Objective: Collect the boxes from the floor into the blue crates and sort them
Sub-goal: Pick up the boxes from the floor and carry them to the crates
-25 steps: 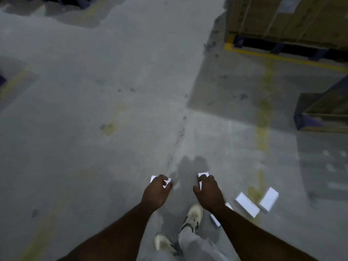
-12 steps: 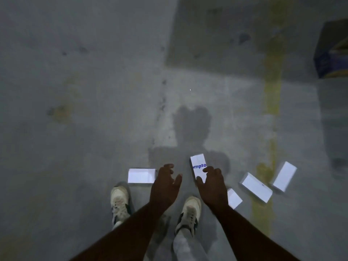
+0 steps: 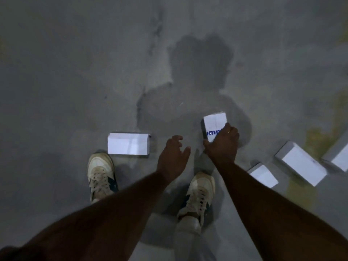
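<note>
Five white boxes lie on the concrete floor [image 3: 75, 72]; my right hand [image 3: 222, 146] has its fingers curled round the blue-lettered box [image 3: 213, 123], ahead of my right shoe [image 3: 199, 193]. My left hand [image 3: 172, 157] hangs with its fingers loosely spread, holding nothing. I'd best grip the box by its long sides and send the free hand to the plain white box [image 3: 129, 146] by my left shoe [image 3: 101, 176].

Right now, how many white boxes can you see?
5. One in the right hand, the printed box; one on the floor by the left shoe; three on the floor at right, the last cut off by the frame edge. More may lie out of view.
</note>
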A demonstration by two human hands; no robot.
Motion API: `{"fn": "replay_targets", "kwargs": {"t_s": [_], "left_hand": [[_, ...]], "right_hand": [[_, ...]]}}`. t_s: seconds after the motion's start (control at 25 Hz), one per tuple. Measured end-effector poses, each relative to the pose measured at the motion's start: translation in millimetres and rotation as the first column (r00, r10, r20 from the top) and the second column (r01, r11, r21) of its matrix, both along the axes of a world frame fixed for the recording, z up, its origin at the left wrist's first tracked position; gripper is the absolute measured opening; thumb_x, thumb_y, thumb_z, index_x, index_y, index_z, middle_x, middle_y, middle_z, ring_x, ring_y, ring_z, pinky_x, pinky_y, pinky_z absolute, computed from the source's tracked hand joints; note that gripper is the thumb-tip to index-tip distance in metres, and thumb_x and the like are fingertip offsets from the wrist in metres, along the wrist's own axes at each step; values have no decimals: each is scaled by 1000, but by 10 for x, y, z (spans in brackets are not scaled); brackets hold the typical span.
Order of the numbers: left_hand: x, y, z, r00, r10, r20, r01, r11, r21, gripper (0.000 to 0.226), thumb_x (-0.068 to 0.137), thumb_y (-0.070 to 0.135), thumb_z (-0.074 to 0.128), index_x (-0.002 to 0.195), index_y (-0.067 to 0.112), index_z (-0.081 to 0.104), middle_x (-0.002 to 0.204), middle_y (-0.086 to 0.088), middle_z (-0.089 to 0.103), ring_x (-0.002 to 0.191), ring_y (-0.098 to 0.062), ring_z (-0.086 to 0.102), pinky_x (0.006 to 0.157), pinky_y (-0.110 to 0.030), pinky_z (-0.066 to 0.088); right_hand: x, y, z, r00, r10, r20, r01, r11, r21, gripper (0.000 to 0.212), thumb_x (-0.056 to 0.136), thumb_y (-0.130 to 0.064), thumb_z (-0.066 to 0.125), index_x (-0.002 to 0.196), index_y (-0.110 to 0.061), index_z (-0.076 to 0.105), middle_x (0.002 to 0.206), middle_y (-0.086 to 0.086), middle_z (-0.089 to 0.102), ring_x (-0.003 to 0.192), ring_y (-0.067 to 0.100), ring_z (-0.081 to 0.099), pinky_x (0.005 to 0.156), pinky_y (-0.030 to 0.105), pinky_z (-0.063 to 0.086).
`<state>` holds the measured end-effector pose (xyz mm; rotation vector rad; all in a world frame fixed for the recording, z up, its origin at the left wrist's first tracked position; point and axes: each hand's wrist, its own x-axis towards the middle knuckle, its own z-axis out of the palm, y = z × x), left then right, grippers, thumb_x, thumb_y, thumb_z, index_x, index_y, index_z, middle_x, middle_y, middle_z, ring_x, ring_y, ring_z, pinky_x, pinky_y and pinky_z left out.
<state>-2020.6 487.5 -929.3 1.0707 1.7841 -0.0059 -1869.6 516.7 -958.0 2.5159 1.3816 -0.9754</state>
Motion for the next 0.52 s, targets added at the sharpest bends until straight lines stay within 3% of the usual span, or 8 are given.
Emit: {"fn": "replay_targets", "kwargs": {"t_s": [0.12, 0.24, 0.4, 0.48, 0.52], "left_hand": [[-103, -48, -215, 999, 40, 26, -41, 999, 12, 45, 97, 39, 59, 137, 22, 47, 126, -1, 59, 95, -10, 61, 85, -30, 53], [-205, -67, -317, 997, 68, 42, -70, 997, 33, 44, 96, 38, 60, 135, 21, 49, 120, -1, 61, 91, -10, 61, 86, -32, 53], [-357, 10, -299, 964, 244, 103, -243, 970, -29, 50, 92, 40, 67, 133, 17, 50, 118, -3, 65, 98, -14, 65, 92, -37, 55], [-399, 105, -116, 888, 413, 201, -396, 910, -120, 55, 86, 40, 75, 131, 16, 53, 117, 1, 64, 105, -16, 65, 91, -31, 55], [-403, 118, -98, 836, 489, 249, -459, 872, -169, 46, 86, 35, 77, 124, 17, 58, 111, 5, 67, 104, -16, 68, 85, -26, 56]], "right_hand": [[14, -18, -416, 995, 52, 83, -48, 998, -46, 115, 65, -45, 84, 150, -1, 20, 141, 24, 38, 126, 40, 41, 102, 47, 38], [-39, -31, -648, 987, 34, 154, -27, 998, -48, 119, 65, -38, 85, 153, -5, 12, 140, 25, 38, 123, 43, 42, 97, 50, 41], [-327, -65, -483, 993, -74, -90, 78, 996, 46, 116, 70, -38, 84, 155, -6, 13, 147, 22, 36, 134, 40, 36, 108, 50, 34], [-587, -95, -272, 964, -53, -262, 85, 990, 111, 110, 70, -36, 85, 154, -8, 19, 146, 18, 39, 134, 36, 39, 110, 49, 36], [-708, -134, -233, 939, -39, -342, 88, 988, 130, 105, 69, -36, 84, 152, -11, 24, 142, 16, 44, 130, 34, 43, 107, 50, 41]]}}
